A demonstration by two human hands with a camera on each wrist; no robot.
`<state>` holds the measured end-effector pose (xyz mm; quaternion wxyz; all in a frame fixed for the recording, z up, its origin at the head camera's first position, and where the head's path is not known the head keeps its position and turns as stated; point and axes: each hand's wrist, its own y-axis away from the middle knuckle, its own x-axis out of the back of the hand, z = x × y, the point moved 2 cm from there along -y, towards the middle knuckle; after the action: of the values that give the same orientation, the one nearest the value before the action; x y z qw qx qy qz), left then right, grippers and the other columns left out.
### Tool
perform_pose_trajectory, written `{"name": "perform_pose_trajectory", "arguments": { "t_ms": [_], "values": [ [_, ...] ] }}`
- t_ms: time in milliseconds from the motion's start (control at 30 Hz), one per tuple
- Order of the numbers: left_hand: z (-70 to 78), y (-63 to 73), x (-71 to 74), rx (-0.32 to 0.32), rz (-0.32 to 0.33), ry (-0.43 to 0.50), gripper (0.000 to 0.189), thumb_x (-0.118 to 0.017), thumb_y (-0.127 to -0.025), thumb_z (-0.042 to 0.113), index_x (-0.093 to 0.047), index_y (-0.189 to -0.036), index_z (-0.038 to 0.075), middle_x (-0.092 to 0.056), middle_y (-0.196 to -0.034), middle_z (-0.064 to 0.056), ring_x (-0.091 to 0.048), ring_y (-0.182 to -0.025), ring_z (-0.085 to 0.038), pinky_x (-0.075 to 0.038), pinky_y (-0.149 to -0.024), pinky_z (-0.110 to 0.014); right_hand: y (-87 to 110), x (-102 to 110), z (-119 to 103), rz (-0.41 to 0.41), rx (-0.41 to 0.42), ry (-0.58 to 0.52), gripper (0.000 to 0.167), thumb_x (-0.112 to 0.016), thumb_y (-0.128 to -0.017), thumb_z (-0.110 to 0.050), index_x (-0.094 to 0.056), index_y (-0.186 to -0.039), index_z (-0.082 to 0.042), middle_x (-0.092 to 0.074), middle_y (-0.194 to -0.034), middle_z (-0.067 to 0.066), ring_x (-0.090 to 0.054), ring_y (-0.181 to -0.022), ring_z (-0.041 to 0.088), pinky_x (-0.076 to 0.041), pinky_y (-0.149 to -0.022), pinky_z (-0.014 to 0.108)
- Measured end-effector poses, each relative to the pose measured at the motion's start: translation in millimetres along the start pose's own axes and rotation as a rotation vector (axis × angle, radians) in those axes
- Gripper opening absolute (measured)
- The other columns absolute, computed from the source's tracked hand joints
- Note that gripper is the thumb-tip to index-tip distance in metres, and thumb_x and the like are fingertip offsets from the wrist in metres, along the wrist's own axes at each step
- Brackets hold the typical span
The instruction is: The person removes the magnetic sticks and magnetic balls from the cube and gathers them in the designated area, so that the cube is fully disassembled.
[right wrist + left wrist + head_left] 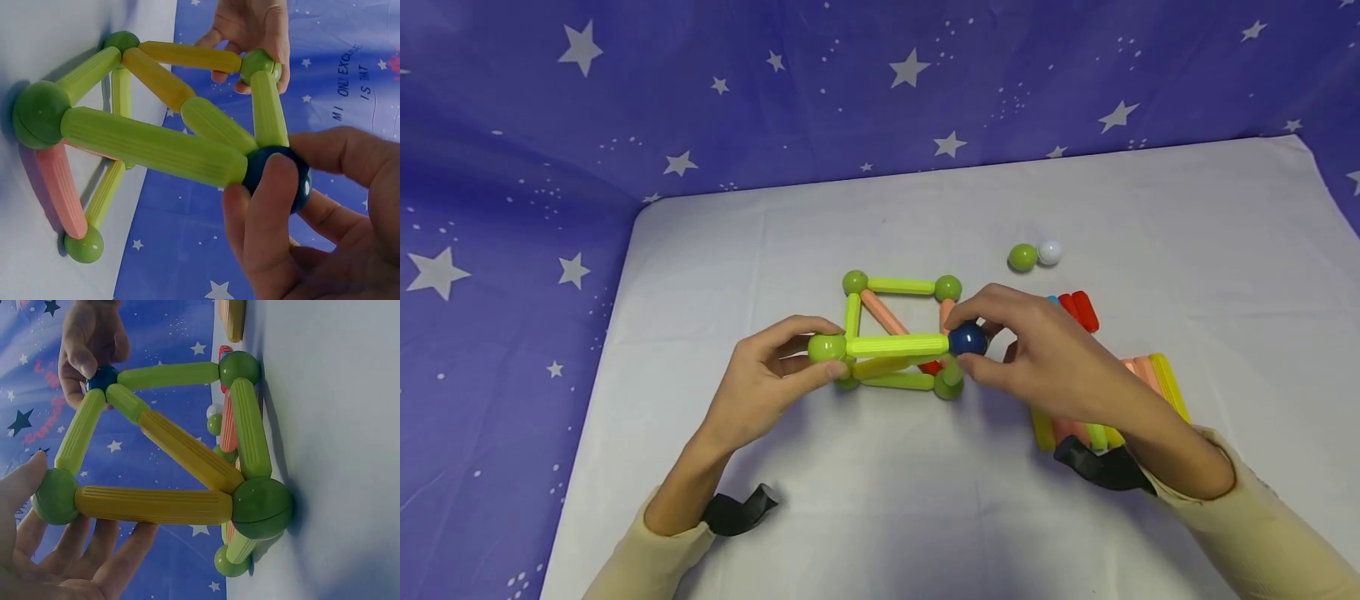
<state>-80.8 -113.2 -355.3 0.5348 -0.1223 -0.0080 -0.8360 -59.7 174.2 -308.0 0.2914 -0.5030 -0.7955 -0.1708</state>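
My left hand (760, 379) holds a light green ball (827, 348) between thumb and fingers. My right hand (1037, 350) pinches a dark blue ball (968, 338). A yellow-green rod (898, 346) joins these two balls, raised above the table. Below it, a base of rods and green balls (948, 288) rests on the cloth, crossed by an orange-pink rod (886, 313). In the left wrist view, a yellow rod (153, 505) rises from a base ball (262, 507) to the left-hand ball. A diagonal yellow rod (187, 450) meets a short-looking green rod (127, 404) at the blue ball.
Beyond my right hand lie a loose green ball (1022, 257) and a white ball (1049, 252). Red rods (1084, 311) lie nearer, beside a bit of blue. Yellow, pink and green rods (1170, 387) lie side by side under my right forearm. A starry purple backdrop (820, 100) borders the white-covered table (760, 242).
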Motion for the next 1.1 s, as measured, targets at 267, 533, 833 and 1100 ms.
{"name": "perform_pose_trajectory", "arguments": {
  "t_ms": [267, 533, 833, 1100],
  "values": [
    [-0.3, -1.8, 2.3, -0.012, -0.014, -0.007, 0.037, -0.074, -0.086, -0.004, -0.065, -0.121, 0.001, -0.062, -0.119, -0.010, -0.063, -0.101, -0.026, -0.056, -0.087, -0.037, -0.9, -4, 1, -0.051, -0.028, -0.078, 0.028, -0.078, -0.088, -0.019, -0.068, -0.114, -0.016, -0.064, -0.105, -0.006, -0.060, -0.085, 0.014, -0.055, -0.058, 0.029],
    [-2.2, -2.4, 1.8, -0.059, -0.036, 0.016, 0.031, -0.071, -0.087, -0.007, -0.067, -0.116, 0.000, -0.064, -0.113, -0.010, -0.063, -0.096, -0.027, -0.056, -0.087, -0.038, 0.7, -10, 3, -0.067, -0.033, -0.213, 0.027, -0.075, -0.086, -0.002, -0.066, -0.108, -0.013, -0.062, -0.102, 0.000, -0.061, -0.085, 0.020, -0.057, -0.052, 0.032],
    [-2.6, -2.0, 0.7, -0.072, -0.032, 0.029, 0.032, -0.072, -0.085, -0.009, -0.068, -0.116, 0.001, -0.064, -0.113, -0.010, -0.063, -0.096, -0.027, -0.056, -0.087, -0.040, 1.1, -10, 3, -0.048, 0.016, -0.237, 0.024, -0.069, -0.087, 0.004, -0.065, -0.104, -0.014, -0.060, -0.101, 0.001, -0.061, -0.079, 0.017, -0.057, -0.054, 0.032],
    [-3.0, -1.9, 0.3, -0.065, -0.031, 0.029, 0.032, -0.072, -0.085, -0.008, -0.068, -0.116, 0.001, -0.064, -0.114, -0.010, -0.063, -0.098, -0.026, -0.056, -0.087, -0.040, 0.8, -12, 3, -0.056, -0.020, -0.279, 0.026, -0.061, -0.086, 0.008, -0.064, -0.103, -0.011, -0.059, -0.103, 0.004, -0.062, -0.074, 0.019, -0.058, -0.056, 0.034]
  ]
}}
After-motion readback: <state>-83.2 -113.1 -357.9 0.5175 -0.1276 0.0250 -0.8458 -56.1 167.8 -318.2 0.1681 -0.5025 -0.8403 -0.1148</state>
